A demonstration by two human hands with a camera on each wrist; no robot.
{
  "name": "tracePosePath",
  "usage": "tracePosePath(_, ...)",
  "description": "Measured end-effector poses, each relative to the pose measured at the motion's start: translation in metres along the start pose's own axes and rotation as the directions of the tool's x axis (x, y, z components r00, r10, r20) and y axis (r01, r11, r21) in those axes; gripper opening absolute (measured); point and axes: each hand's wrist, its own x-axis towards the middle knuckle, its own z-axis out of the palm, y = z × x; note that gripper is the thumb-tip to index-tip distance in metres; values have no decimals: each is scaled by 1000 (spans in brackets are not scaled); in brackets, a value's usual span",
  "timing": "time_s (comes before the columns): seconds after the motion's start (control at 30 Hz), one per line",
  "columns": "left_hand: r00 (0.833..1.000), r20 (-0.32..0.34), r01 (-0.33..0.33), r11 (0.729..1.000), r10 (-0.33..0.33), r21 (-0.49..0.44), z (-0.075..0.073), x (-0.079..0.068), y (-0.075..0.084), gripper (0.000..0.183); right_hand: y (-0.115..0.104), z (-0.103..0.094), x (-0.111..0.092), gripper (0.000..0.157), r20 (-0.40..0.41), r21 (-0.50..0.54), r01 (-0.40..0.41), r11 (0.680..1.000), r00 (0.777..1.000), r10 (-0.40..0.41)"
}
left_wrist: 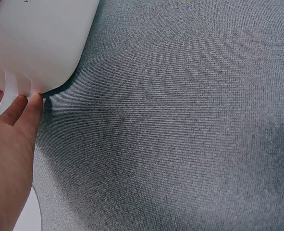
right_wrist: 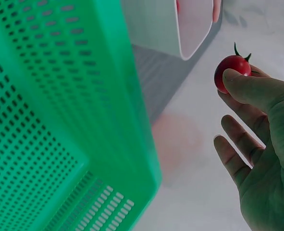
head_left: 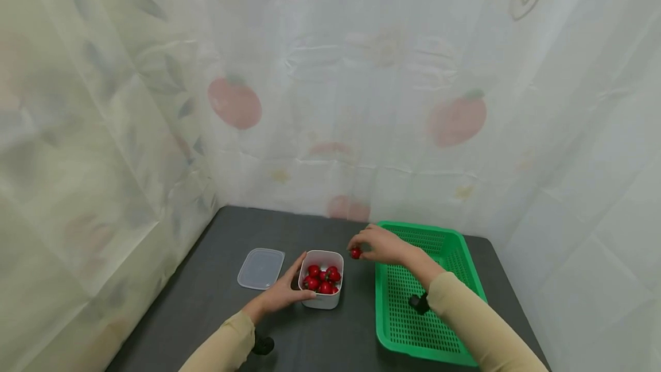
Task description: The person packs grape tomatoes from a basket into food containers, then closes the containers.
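Between its thumb and fingertips, my right hand [head_left: 383, 244] pinches a small red cherry tomato [right_wrist: 234, 64] with a green stalk. It is raised just right of a white square container [head_left: 325, 302], and its other fingers are spread apart in the right wrist view. Several cherry tomatoes [head_left: 324, 287] lie inside that container. My left hand [head_left: 279, 296] holds the container from the left, thumb along the near side and fingers against the far left side. Fingertips [left_wrist: 33, 103] touch the white wall in the left wrist view.
A green perforated basket [head_left: 381, 309] stands on the right of the dark table [head_left: 320, 343], under my right forearm. A translucent lid [head_left: 260, 268] lies left of the container. Printed curtains [head_left: 330, 102] hang behind and at both sides.
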Motion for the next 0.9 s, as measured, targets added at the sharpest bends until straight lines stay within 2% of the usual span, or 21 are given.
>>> tracePosePath(0.33,1000,-9,12,1000,-12,14,1,0,0,106,-15,19,26,29,28,9,11,1000,1000,-11)
tracePosePath(0.53,1000,8,1,1000,-1,-6,0,1,-1,105,-25,29,36,31,47,-17,26,1000,999,-25)
tracePosePath(0.7,1000,16,-3,1000,3,-11,1,1,-1,104,-33,39,44,29,90,-58,12,998,996,-7)
tracePosePath(0.9,1000,11,6,1000,-6,-4,1,2,-3,105,-36,51,46,30,120,-76,13,997,993,-3)
